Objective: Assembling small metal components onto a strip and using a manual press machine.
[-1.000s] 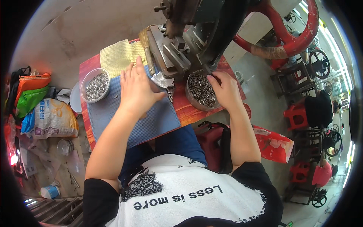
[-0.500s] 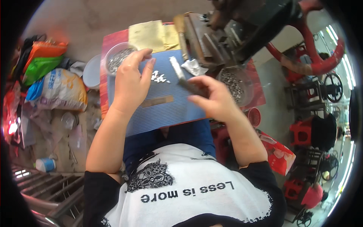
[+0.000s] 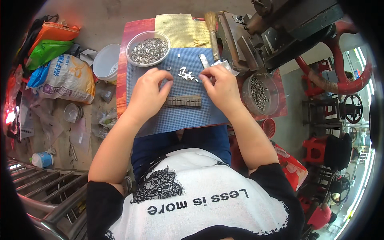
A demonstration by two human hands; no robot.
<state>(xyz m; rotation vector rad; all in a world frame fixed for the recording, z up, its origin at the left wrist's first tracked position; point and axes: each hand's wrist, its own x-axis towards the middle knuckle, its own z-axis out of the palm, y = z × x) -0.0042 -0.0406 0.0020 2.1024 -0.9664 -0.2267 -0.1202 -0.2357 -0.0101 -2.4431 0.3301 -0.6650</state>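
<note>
My left hand (image 3: 149,93) hovers over the left of the blue ribbed mat (image 3: 156,123), fingers curved and thumb slightly apart, with nothing visible in it. My right hand (image 3: 222,87) is on the right side of the mat, its fingers curled and thumb tip close to the forefinger; anything between them is hidden. Small white pieces (image 3: 186,75) lie loosely piled between the hands. Nearer me is a dark slotted metal bar (image 3: 183,102), alongside a brownish strip (image 3: 192,97). A silver strip (image 3: 204,61) lies just beyond my right fingertips. A clear bowl of small metal parts (image 3: 149,50) stands beyond my left hand.
Yellow cloths (image 3: 174,30) and a brush (image 3: 213,34) lie at the table's far side. A heavy machine with a red wheel (image 3: 340,76) rises at right. Another tub of metal parts (image 3: 260,94) sits beside my right forearm; a white bucket (image 3: 105,66) stands left.
My right hand has let go of the dark slotted bar, which now lies beside the brownish strip. My left hand has drawn back from the bowl. The view has shifted slightly.
</note>
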